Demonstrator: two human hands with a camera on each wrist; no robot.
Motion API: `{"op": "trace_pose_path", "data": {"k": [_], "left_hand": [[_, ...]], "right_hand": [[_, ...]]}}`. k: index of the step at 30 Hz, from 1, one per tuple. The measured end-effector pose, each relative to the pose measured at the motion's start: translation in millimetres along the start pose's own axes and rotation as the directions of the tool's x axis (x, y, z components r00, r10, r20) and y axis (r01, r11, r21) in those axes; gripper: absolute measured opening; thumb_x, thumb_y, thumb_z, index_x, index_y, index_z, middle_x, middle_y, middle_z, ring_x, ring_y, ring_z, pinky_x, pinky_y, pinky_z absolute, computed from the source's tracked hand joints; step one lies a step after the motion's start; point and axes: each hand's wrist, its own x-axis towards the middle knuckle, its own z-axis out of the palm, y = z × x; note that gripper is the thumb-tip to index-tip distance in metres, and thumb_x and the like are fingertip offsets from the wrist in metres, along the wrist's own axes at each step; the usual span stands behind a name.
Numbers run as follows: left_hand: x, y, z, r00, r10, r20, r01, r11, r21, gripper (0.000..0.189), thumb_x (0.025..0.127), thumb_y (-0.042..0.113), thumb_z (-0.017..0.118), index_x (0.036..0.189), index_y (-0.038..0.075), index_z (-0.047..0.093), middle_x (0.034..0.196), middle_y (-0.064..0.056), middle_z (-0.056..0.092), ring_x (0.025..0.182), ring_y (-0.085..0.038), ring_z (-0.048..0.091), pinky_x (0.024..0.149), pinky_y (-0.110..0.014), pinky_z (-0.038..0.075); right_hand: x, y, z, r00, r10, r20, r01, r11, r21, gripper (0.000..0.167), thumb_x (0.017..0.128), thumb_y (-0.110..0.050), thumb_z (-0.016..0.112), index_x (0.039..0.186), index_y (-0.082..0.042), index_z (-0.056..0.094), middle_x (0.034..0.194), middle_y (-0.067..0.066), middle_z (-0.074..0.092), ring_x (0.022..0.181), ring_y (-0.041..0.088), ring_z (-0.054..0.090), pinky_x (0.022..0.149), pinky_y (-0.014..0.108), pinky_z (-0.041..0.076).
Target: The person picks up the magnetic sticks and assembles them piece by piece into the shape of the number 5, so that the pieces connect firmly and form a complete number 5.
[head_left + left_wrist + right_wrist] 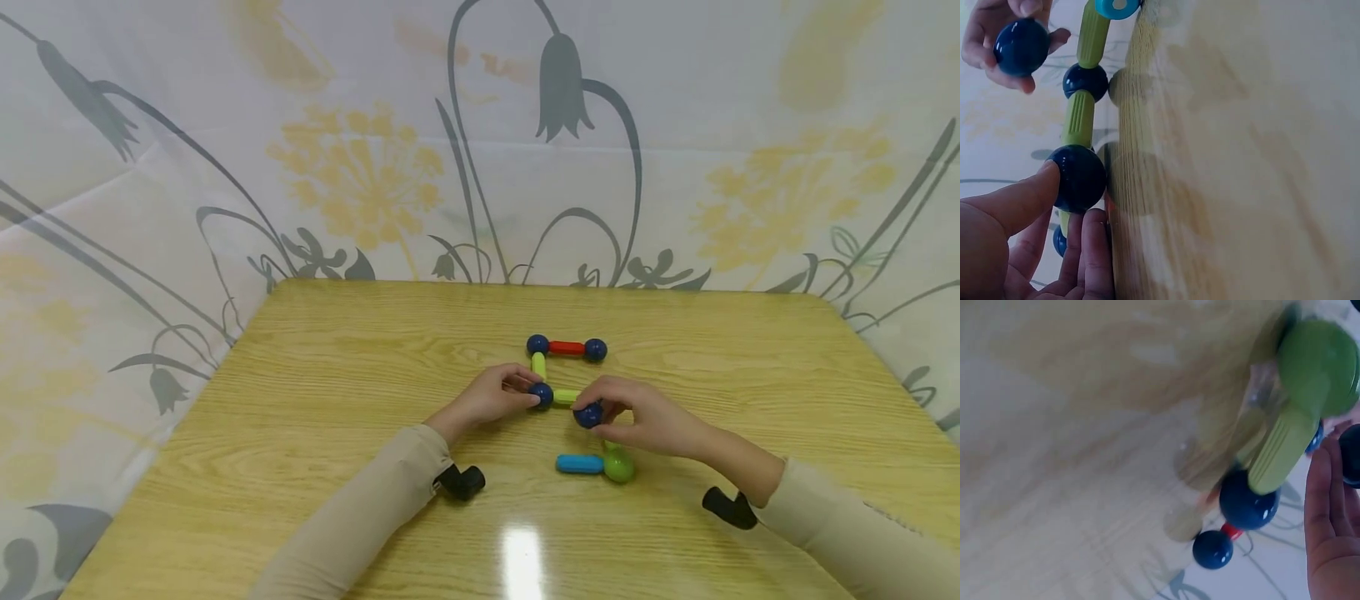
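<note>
My left hand (491,398) pinches a dark blue ball (541,396) between thumb and fingers. From that ball one lime-green rod (538,367) runs to the back, and another lime-green rod (566,398) runs to the right. In my right hand (648,419) is a separate dark blue ball (588,414), held by the fingertips. The left wrist view shows this ball (1021,47) raised apart from the chain, where a further blue ball (1085,81) joins two green rods. A green ball (619,465) with a light blue rod (580,464) ends the chain nearest me.
At the back of the chain, a red rod (566,347) links a blue ball (537,344) to another blue ball (596,349). Everything lies on a wooden table (337,358). A patterned cloth (480,167) hangs behind it. Black wrist mounts (461,482) stick out from both sleeves.
</note>
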Motion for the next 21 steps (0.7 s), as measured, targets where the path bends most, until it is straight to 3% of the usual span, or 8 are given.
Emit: {"op": "trace_pose_path", "data": {"k": [8, 15, 21], "left_hand": [[-0.4, -0.5, -0.6, 1.0, 0.002, 0.007, -0.002, 1.0, 0.012, 0.025, 0.088, 0.018, 0.067, 0.112, 0.012, 0.065, 0.11, -0.006, 0.061, 0.1, -0.021, 0.056, 0.082, -0.033, 0.047], [-0.2, -0.6, -0.6, 1.0, 0.011, 0.002, -0.011, 1.0, 0.0, 0.026, 0.087, 0.016, 0.068, 0.111, 0.01, 0.065, 0.108, -0.007, 0.061, 0.099, -0.021, 0.057, 0.081, -0.032, 0.048], [-0.1, -0.6, -0.2, 1.0, 0.004, 0.001, -0.004, 1.0, 0.001, 0.026, 0.087, 0.017, 0.068, 0.111, 0.011, 0.065, 0.108, -0.007, 0.061, 0.099, -0.022, 0.057, 0.081, -0.033, 0.048]], "right_hand": [[-1.7, -9.9, 19.1, 0.998, -0.012, 0.064, 0.008, 0.998, 0.059, 0.033, 0.083, -0.006, 0.071, 0.113, -0.012, 0.059, 0.109, 0.003, 0.058, 0.089, 0.011, 0.056, 0.069, 0.027, 0.052], [1.3, -11.3, 29.4, 0.987, 0.043, 0.152, -0.053, 0.996, 0.068, 0.042, 0.078, -0.003, 0.075, 0.116, -0.014, 0.058, 0.116, 0.004, 0.054, 0.098, 0.014, 0.054, 0.076, 0.028, 0.052], [7.5, -14.6, 32.9, 0.974, 0.077, 0.212, -0.091, 0.994, 0.057, 0.043, 0.08, 0.0, 0.072, 0.118, -0.013, 0.057, 0.12, 0.005, 0.051, 0.099, 0.016, 0.054, 0.074, 0.027, 0.051]]}}
